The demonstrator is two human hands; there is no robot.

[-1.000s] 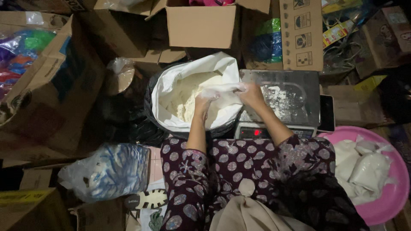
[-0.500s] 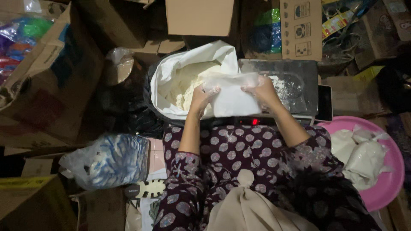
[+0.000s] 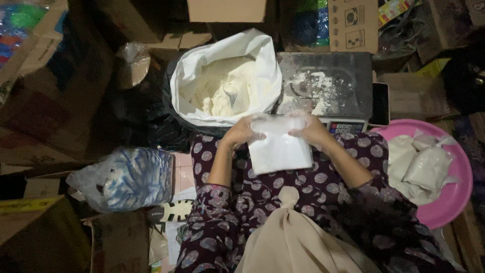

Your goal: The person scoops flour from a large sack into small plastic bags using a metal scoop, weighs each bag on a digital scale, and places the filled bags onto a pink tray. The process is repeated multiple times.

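A filled powder bag is gripped at its mouth, unsealed, by left hand and right hand; finished bags lie at three o'clock.

clear glossy plastic bag; matt metal scale, powder-dusted; smooth pink plastic basin.

The space is dim and crowded, lit mainly at its middle. Brown cardboard boxes hem it in on the left, and more boxes line the far edge, one printed box among them. Pale floor tiles show in a small gap on the lower left, with a patterned sandal lying on them. A clear bag of blue-and-white items slumps beside the tiles. Dark black plastic fills the shadow beyond.
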